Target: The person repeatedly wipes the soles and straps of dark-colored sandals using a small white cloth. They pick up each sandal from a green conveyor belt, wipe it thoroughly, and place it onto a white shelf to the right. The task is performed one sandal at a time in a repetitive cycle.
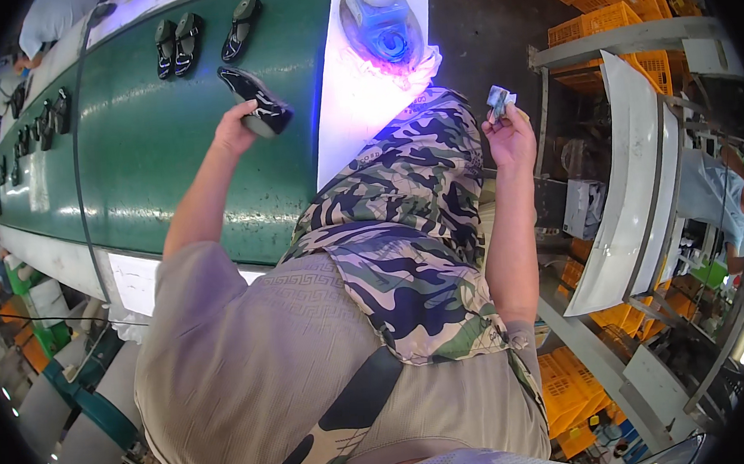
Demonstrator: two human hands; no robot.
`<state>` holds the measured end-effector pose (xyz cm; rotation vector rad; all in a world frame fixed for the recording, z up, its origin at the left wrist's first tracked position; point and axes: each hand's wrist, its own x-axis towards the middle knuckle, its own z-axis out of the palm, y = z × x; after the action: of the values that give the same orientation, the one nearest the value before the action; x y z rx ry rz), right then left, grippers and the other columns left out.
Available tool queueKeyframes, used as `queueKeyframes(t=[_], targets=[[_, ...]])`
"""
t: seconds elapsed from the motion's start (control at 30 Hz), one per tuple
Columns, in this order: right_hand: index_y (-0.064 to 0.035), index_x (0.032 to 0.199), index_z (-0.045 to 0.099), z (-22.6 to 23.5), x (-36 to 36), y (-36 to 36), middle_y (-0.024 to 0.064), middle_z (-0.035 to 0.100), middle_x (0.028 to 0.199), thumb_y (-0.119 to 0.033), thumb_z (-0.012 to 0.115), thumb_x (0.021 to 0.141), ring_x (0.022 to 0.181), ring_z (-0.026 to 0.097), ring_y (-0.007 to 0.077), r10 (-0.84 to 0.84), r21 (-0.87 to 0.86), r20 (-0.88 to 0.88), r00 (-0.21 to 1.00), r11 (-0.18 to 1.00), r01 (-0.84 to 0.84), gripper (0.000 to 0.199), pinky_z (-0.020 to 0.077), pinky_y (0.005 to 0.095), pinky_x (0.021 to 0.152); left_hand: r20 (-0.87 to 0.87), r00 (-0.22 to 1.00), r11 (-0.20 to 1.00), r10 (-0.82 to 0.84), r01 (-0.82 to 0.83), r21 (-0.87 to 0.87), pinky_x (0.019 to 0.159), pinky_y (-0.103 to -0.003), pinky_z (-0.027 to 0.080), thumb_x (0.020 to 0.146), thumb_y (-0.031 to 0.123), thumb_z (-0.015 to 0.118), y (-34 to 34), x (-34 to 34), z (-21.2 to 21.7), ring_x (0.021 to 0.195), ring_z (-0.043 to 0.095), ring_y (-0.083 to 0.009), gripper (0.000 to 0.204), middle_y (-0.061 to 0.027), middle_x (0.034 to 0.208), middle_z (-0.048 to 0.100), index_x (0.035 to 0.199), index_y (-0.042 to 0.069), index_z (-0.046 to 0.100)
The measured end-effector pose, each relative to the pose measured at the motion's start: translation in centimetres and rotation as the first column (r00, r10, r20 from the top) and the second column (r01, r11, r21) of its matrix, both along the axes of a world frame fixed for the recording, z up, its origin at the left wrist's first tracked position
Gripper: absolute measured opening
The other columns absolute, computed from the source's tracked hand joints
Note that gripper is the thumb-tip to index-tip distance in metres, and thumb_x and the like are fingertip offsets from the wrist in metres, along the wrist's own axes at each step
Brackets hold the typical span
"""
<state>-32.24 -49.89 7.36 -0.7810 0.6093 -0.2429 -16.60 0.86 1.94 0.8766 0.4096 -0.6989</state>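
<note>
My left hand (232, 133) is closed around one end of a shiny black shoe (245, 87), held over the green belt (151, 161). Beyond it a black shoe (241, 27) and a pair of black shoes (178, 47) rest on the belt. On the other side of my body my right hand (512, 141) is raised, its fingertips pinching a small crumpled pale-and-dark piece (499, 99). Whether that piece is cloth, paper or film I cannot tell.
A blue container (379, 16) stands on the white ledge (341, 105) in purple light. More black shoes (52, 118) lie farther left on the belt. Orange crates (586, 23) and a metal rack with white panels (620, 197) flank my right arm.
</note>
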Motion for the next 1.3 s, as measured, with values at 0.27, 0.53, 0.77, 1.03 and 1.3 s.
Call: queueKeyframes(t=[0.27,0.53,0.77,1.03,1.3], targets=[[-0.0041,0.089,0.061,6.3,3.4,5.5,0.0041,0.064,0.080,-0.004,0.075,0.081,0.067,0.059,0.0123,0.164,-0.339,0.015,0.986,0.929,-0.149,0.016,0.0479,0.0263,0.062,0.717,0.600,0.896,-0.354,-0.001,0.444,0.093,-0.034,0.052,0.066,0.003,0.084,-14.1,-2.7,9.0,0.100,0.066,-0.0216,0.056,-0.0082,0.106,0.068,0.116,-0.001,0.060],[-0.0015,0.088,0.061,11.0,4.9,8.1,0.0018,0.062,0.079,0.003,0.075,0.077,0.069,0.058,0.0095,0.208,-0.542,0.090,0.974,0.831,-0.127,0.019,0.0487,0.0264,0.064,0.828,-0.301,0.875,-0.473,-0.268,0.403,0.096,-0.038,0.052,0.073,0.003,0.080,-19.0,-3.3,15.6,0.108,0.065,-0.0319,0.052,-0.0200,0.117,0.064,0.119,-0.004,0.056],[-0.0014,0.085,0.060,11.5,4.6,8.4,0.0030,0.063,0.075,0.002,0.076,0.075,0.067,0.060,0.0105,0.235,-0.517,0.087,0.968,0.841,-0.158,0.019,0.0485,0.0267,0.059,0.764,-0.456,0.888,-0.456,-0.294,0.354,0.095,-0.043,0.053,0.070,0.002,0.078,-20.0,-3.3,16.3,0.107,0.065,-0.0374,0.052,-0.0223,0.115,0.064,0.117,-0.004,0.055],[-0.0012,0.085,0.059,14.7,3.1,8.6,0.0043,0.061,0.074,-0.001,0.076,0.076,0.063,0.058,0.0128,0.330,-0.351,0.160,0.930,0.900,-0.259,0.018,0.0476,0.0276,0.057,0.710,-0.416,0.823,-0.568,-0.307,0.478,0.093,-0.041,0.052,0.068,0.005,0.081,-21.2,-3.6,17.4,0.106,0.065,-0.0369,0.058,-0.0216,0.115,0.064,0.120,-0.002,0.055],[-0.0013,0.085,0.060,17.8,2.7,8.1,0.0026,0.061,0.074,-0.004,0.076,0.078,0.068,0.058,0.0094,0.393,-0.626,0.115,0.912,0.741,-0.241,0.018,0.0469,0.0249,0.060,0.641,-0.243,0.685,-0.728,-0.263,0.679,0.082,-0.038,0.055,0.064,0.009,0.083,-22.1,-3.7,17.6,0.091,0.067,-0.0341,0.064,-0.0166,0.105,0.065,0.121,0.000,0.055]])
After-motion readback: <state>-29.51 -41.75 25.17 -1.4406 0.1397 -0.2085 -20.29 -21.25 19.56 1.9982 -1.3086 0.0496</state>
